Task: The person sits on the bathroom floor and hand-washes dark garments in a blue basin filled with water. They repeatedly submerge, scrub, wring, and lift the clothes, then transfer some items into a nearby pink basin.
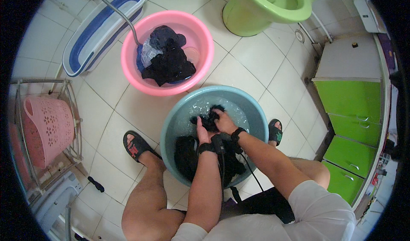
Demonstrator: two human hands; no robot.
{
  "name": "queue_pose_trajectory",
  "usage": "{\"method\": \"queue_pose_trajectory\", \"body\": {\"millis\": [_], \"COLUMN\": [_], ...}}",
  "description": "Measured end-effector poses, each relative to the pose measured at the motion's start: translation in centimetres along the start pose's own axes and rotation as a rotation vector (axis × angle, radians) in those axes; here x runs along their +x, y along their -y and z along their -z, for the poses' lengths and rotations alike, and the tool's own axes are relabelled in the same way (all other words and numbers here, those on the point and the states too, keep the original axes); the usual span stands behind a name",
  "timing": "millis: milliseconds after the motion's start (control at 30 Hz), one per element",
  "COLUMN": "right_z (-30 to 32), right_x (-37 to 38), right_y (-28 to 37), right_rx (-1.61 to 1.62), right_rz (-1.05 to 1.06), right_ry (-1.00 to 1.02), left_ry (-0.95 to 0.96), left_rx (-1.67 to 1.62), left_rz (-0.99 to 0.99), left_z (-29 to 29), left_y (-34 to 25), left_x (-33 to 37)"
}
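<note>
Between my knees stands a blue-green basin (pixel 171 125) of sudsy water. My left hand (pixel 202 130) and my right hand (pixel 224 122) are over the water, both closed on a bunched, wet black cloth (pixel 208 122). What kind of garment it is, I cannot make out. More dark clothing (pixel 185 157) lies soaking in the near part of the basin, partly hidden under my forearms. Each wrist wears a black band, and a small black device with a cable sits at the left one.
Beyond is a pink basin (pixel 209 48) with dark, wet clothes (pixel 171 61) and a grey hose (pixel 121 16) running into it. A folding blue-and-white tub (pixel 77 48) leans at the far left. A pink basket (pixel 51 125), green toilet (pixel 243 14) and green cabinets (pixel 350 100) stand around.
</note>
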State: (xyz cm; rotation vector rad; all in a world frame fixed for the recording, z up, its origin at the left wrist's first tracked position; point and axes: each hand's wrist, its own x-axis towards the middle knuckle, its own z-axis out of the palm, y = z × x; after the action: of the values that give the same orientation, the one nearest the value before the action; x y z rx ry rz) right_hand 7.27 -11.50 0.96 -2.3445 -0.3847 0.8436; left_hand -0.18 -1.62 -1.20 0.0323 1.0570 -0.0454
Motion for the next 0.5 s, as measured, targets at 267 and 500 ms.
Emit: {"method": "queue_pose_trajectory", "body": {"millis": [267,500], "right_z": [1.7,1.6], "right_x": [-0.2,1.4], "right_y": [3.7,0.4], "right_rx": [0.195,-0.073], "right_rz": [-0.082,0.12], "right_ry": [0.083,-0.25], "left_ry": [-0.091,-0.176], "left_rx": [0.196,0.018], "left_rz": [-0.121,-0.086], "left_z": [0.3,1.4], "left_y": [0.0,1.2], "left_x": [1.3,0.7]}}
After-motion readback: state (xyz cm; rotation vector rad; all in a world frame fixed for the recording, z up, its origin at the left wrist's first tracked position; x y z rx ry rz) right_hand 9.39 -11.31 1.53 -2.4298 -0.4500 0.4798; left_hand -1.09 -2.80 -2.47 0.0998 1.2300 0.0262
